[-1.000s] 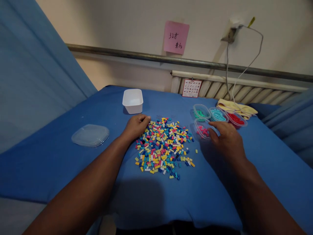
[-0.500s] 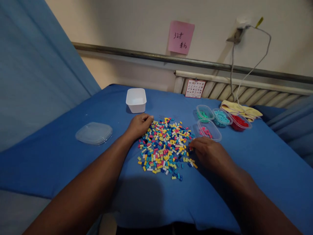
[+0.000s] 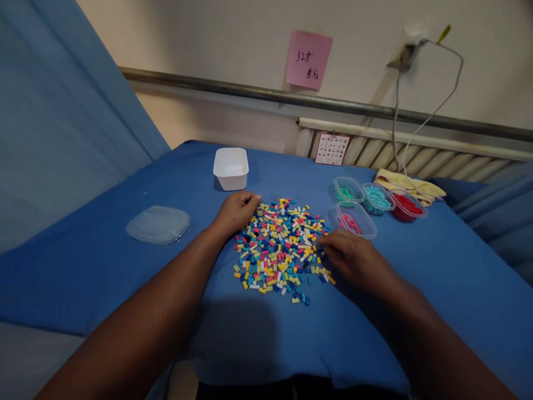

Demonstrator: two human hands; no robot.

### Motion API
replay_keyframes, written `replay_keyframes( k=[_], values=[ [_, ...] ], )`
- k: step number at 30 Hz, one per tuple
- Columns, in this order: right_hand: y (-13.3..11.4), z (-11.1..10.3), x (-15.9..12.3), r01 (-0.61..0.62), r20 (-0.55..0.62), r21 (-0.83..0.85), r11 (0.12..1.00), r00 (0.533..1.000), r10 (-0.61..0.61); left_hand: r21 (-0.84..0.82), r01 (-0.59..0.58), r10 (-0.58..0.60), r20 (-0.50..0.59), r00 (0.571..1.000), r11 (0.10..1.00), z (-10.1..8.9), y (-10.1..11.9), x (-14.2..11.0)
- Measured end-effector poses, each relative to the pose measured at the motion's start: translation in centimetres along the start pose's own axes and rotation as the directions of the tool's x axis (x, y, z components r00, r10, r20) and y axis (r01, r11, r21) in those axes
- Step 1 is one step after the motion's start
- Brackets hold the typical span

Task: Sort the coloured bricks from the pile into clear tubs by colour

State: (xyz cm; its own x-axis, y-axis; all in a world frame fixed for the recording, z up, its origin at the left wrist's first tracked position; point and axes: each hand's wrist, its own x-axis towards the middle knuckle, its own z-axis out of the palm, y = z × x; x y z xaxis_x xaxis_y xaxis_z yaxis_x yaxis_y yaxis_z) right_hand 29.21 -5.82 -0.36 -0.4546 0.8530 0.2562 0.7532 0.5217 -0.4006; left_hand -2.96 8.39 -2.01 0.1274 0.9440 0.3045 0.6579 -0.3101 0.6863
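A heap of small coloured bricks [image 3: 281, 244] lies in the middle of the blue table [image 3: 125, 278]. My left hand [image 3: 236, 211] rests at the heap's upper left edge with its fingers curled down onto the bricks. My right hand [image 3: 353, 258] reaches into the heap's right edge, fingers bent and tips among the bricks; what they pinch, if anything, is hidden. Just beyond it stands a clear tub with pink bricks [image 3: 355, 220].
Clear tubs of green bricks [image 3: 347, 189], cyan bricks [image 3: 377, 198] and red bricks [image 3: 407, 205] line the back right, by a yellow cloth [image 3: 410, 183]. A white tub [image 3: 231, 168] stands at the back. Clear lids [image 3: 158, 224] lie left. A cable hangs from the wall.
My right hand has come back from the pink tub to the heap's right edge. The left hand has stayed at the heap's upper left.
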Motion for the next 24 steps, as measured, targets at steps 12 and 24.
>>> replay_keyframes(
  k=[12, 24],
  values=[
    [-1.7, 0.4, 1.8, -0.225, -0.082, -0.444, 0.867, 0.974, 0.21, 0.046, -0.037, 0.036, 0.023, 0.999, 0.998, -0.2, 0.2, 0.0],
    [-1.5, 1.0, 2.2, -0.206, 0.103, -0.411, 0.888, 0.957, 0.27, 0.07, -0.042, 0.038, 0.054, 0.998, 0.997, -0.1, 0.1, -0.1]
  ],
)
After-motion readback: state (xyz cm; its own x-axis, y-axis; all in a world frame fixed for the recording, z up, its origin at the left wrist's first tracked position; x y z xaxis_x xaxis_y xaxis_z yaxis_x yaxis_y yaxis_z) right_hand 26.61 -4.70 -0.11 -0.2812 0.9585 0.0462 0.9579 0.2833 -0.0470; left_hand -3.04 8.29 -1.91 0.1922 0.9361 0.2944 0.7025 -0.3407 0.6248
